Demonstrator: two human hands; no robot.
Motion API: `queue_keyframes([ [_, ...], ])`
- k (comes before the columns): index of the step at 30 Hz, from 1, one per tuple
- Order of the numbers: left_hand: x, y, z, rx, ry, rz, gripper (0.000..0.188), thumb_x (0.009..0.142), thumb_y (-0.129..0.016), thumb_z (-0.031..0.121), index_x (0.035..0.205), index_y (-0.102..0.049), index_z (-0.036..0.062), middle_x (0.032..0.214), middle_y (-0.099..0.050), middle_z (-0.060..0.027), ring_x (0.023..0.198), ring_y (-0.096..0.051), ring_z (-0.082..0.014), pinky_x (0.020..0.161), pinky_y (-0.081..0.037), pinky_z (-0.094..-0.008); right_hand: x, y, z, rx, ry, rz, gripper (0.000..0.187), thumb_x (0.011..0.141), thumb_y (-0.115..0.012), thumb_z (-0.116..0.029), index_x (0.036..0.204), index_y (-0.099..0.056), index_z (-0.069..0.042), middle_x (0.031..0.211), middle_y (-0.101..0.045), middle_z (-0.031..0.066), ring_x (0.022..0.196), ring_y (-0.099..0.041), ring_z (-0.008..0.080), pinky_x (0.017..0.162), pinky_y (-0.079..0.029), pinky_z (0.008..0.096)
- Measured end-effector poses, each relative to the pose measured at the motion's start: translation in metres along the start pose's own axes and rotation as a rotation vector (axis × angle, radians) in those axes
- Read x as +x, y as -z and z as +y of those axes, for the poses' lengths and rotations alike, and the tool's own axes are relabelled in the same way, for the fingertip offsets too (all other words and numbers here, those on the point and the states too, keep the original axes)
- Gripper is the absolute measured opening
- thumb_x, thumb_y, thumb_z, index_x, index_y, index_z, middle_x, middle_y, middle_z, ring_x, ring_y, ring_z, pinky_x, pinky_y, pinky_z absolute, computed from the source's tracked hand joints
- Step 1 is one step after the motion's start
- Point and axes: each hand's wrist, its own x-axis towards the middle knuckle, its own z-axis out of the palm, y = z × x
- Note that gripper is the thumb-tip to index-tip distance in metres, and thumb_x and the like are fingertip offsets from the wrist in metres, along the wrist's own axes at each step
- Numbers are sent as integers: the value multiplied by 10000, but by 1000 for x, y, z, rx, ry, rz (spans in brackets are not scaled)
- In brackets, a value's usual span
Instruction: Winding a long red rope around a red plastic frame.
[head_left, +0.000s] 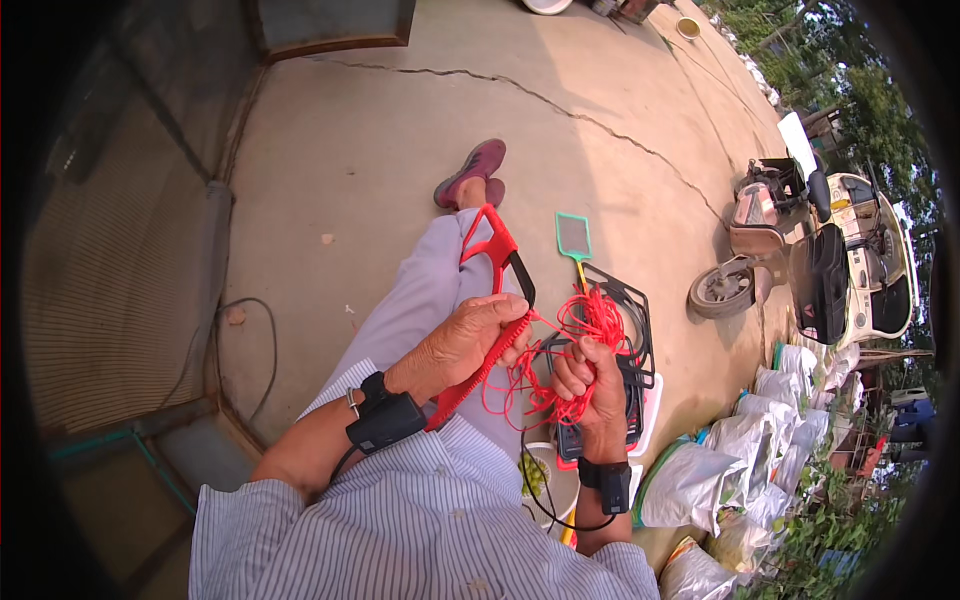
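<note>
Floor (330, 180) of cracked concrete is occupied at right by piled white sacks (690, 485) and, farther off, by a parked scooter (755, 218). A red-and-black frame (502, 238) is held lengthwise over the lap, gripped near its middle by the fingers of the left hand (465, 345), while a tangled red cord bundle (600, 318) is clenched in the fingers of the right hand (592, 385), just beside it; a thin red strand (546, 322) is run between bundle and left hand.
</note>
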Motion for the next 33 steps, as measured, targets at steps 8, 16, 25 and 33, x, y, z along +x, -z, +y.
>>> queue_keyframes([
  [8, -2, 0, 0, -39, 16, 78, 243, 932, -508, 252, 1013, -551, 27, 699, -546, -67, 598, -504, -164, 542, -398, -294, 2, 5, 1, -32, 3, 85, 270, 941, -532, -241, 731, -491, -76, 512, -320, -40, 415, -357, 91, 380, -325, 255],
  [16, -5, 10, 5, -64, -1, 12, 228, 936, -507, 232, 1038, -550, 33, 736, -559, -64, 633, -519, -165, 575, -412, -293, 9, -16, -3, -118, 50, 111, 246, 935, -540, -197, 742, -483, -54, 507, -316, -34, 415, -371, 91, 383, -338, 254],
  [25, -16, 10, 20, 66, -59, 172, 234, 899, -590, 184, 1065, -547, 25, 869, -612, -86, 792, -591, -194, 710, -475, -306, 26, -26, 1, -441, 93, 228, 177, 878, -632, -143, 791, -489, -87, 520, -338, -48, 405, -353, 71, 378, -310, 235],
  [33, -17, 1, 23, 433, -308, 353, 199, 876, -635, 143, 1012, -596, 4, 901, -635, -55, 803, -603, -132, 751, -499, -295, 37, -47, 22, -497, 144, 108, 152, 844, -676, -105, 897, -561, -21, 551, -460, -20, 400, -385, 70, 387, -326, 235],
])
